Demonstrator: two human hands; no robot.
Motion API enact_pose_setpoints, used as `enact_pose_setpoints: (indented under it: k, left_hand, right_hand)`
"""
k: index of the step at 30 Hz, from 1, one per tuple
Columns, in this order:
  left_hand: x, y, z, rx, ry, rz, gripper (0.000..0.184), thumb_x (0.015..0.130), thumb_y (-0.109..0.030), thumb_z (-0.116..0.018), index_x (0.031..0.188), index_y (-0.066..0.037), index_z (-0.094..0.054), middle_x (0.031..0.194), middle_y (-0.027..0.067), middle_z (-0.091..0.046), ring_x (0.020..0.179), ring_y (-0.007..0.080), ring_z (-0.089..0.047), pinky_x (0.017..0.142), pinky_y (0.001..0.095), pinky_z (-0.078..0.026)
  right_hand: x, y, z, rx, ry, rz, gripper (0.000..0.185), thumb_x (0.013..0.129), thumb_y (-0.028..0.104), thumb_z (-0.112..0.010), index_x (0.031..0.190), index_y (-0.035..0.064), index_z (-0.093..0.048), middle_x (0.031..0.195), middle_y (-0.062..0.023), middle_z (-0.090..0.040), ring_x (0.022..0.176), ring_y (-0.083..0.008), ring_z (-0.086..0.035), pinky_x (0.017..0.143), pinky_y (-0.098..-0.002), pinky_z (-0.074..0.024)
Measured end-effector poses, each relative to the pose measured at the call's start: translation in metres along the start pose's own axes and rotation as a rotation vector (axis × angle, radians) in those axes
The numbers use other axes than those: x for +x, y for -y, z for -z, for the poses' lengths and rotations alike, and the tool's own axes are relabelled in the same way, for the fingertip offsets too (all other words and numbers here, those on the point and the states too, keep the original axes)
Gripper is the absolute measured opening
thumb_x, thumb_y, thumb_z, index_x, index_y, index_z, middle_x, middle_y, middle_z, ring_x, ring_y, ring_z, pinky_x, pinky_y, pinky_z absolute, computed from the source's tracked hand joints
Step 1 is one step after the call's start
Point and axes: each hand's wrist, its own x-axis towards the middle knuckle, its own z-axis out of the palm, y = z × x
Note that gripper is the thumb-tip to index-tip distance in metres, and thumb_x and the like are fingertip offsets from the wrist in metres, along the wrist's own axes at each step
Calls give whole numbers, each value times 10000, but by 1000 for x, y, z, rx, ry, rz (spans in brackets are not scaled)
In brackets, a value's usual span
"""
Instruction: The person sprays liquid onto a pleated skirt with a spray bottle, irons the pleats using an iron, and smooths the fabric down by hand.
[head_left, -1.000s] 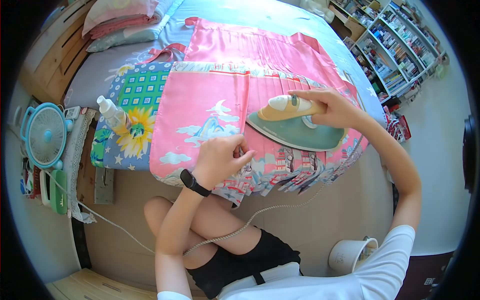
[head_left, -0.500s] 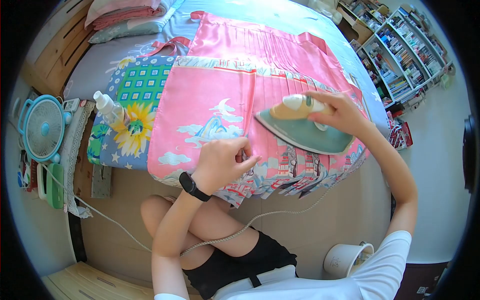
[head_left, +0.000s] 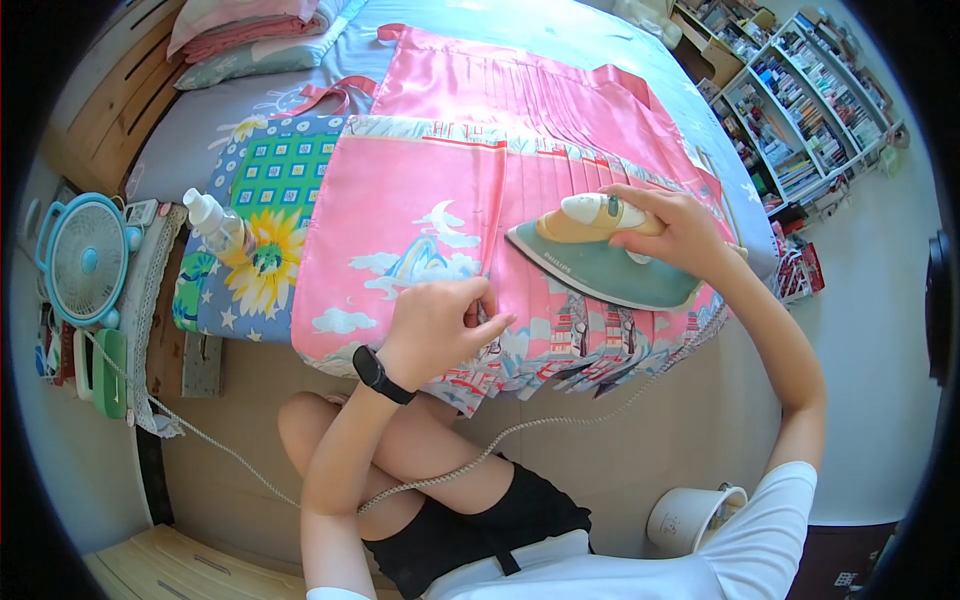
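Observation:
A pink satin pleated skirt (head_left: 400, 190), printed with clouds, a moon and red buildings, lies spread over the bed's edge. My right hand (head_left: 672, 232) is wrapped round the handle of a green and cream clothes iron (head_left: 590, 262). The iron's soleplate rests on the pleats, its tip pointing left. Left of the iron, my left hand (head_left: 440, 325) is closed on the skirt near the edge of a pleat, thumb toward the right. The fabric under its fingers is partly hidden. A black band sits on the left wrist.
A patterned padded cloth (head_left: 285, 170) lies beneath the skirt, with a clear spray bottle (head_left: 218, 225) on it. The iron's cord (head_left: 520, 432) crosses my lap. A blue fan (head_left: 88, 258) stands at left, a white bin (head_left: 690, 515) at lower right, bookshelves (head_left: 800, 100) at upper right.
The iron has shifted very slightly and lies a little flatter on the pleats. My left hand keeps its place on the skirt. The whole view has moved slightly.

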Motion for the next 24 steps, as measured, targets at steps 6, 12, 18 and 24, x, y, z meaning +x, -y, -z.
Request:
enact_pose_setpoints:
  k: [6,12,18,24]
  left_hand:
    - [-1,0,0,-18,-3,-23,231,755,-289,-690,669,-108,-576,522,14,-536,486,175,-547,456,320,-399]
    - [-2,-1,0,-7,-33,-46,195,818,-290,-635,889,-112,-672,542,39,-556,493,216,-558,464,347,-406]
    - [-2,-2,-1,57,-63,48,218,856,-218,-575,1021,-98,-653,644,95,-601,577,281,-590,507,387,-436]
    - [-6,-5,-8,246,-13,-101,212,827,-185,-594,994,-71,-656,698,80,-600,648,273,-602,540,398,-452]
  right_hand:
    - [-8,20,25,75,74,-148,505,724,292,-751,1175,115,-606,937,-107,-674,811,-218,-645,741,-326,-487]
    - [-13,3,39,126,-19,-269,417,769,235,-731,1130,54,-628,896,-77,-681,791,-111,-618,748,-263,-487]
    - [-17,-5,34,199,-123,-188,405,781,234,-726,1122,38,-629,761,-13,-630,662,-75,-556,615,-231,-458]
    - [-29,9,81,703,-382,-420,276,869,284,-623,998,41,-648,636,51,-486,491,-11,-397,435,-176,-295]
